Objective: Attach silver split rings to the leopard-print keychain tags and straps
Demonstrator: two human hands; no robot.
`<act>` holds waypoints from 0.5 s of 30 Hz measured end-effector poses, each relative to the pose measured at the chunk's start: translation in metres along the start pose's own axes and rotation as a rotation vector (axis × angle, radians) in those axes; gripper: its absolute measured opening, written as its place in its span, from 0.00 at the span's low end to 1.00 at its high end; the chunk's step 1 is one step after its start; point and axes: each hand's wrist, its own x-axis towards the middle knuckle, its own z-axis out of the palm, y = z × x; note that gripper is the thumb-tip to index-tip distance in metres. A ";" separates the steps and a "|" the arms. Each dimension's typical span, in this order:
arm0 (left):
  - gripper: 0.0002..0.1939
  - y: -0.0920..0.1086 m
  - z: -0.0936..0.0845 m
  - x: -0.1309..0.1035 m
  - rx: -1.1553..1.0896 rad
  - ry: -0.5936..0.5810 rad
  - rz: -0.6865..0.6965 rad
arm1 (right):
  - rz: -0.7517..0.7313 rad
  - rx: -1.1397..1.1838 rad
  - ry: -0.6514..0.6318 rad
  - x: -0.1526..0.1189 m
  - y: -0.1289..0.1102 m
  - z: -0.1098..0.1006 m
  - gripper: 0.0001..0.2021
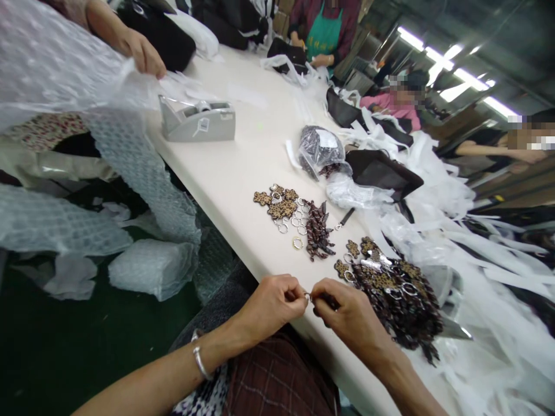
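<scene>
My left hand (281,300) and my right hand (340,306) meet at the table's near edge, each with its fingers pinched. Between the fingertips shows a small metal ring (308,297), gripped from both sides; a dark piece is partly hidden in my right hand. Beyond them lie leopard-print flower pieces (282,208), loose silver rings (298,219), a yellowish ring (298,243) and a row of dark brown twisted pieces (318,230). Right of my right hand is a large heap of dark pieces (403,306) with leopard-print flowers and rings on top.
A grey tape dispenser (199,121) stands at the table's left edge. Bubble wrap (151,173) hangs beside it, with another person's hand (143,53) above. Black bags (381,172), a plastic-wrapped bundle (321,149) and white strips (489,248) lie right. Other people stand beyond.
</scene>
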 end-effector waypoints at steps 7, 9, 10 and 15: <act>0.08 -0.002 -0.009 0.006 -0.204 -0.064 -0.186 | 0.172 0.220 0.027 0.018 0.056 -0.014 0.07; 0.10 -0.002 -0.013 0.009 -0.198 -0.042 -0.206 | 0.194 0.101 0.131 0.027 0.066 -0.023 0.10; 0.10 -0.002 -0.014 0.010 -0.203 -0.027 -0.211 | 0.193 0.053 0.162 0.032 0.068 -0.026 0.11; 0.13 -0.009 -0.016 0.015 -0.274 0.016 -0.255 | 0.108 -0.215 0.143 0.071 0.054 -0.019 0.11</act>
